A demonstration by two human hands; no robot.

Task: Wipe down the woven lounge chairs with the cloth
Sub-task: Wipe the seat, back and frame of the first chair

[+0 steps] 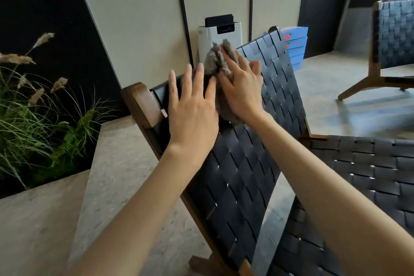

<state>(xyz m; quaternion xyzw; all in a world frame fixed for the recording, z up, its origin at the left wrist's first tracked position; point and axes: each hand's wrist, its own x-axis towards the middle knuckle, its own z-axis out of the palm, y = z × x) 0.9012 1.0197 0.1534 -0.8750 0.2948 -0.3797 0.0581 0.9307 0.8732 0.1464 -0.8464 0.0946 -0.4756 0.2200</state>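
A lounge chair with a dark woven strap back [242, 170] and a brown wooden frame [143, 103] stands right in front of me, its woven seat [369, 175] to the right. My right hand [240, 87] presses a fuzzy grey cloth [216, 58] against the upper part of the back, fingers spread over the cloth and thumb beside it. My left hand [192, 105] lies flat with straight fingers on the back, just left of the cloth. Part of the cloth is hidden under my right hand.
A second woven chair [392, 36] stands at the far right on the concrete floor. Behind the chair back are a white appliance [207, 42] against the panelled wall and a stack of blue boxes [295, 45]. A planter with grasses [33, 107] fills the left side.
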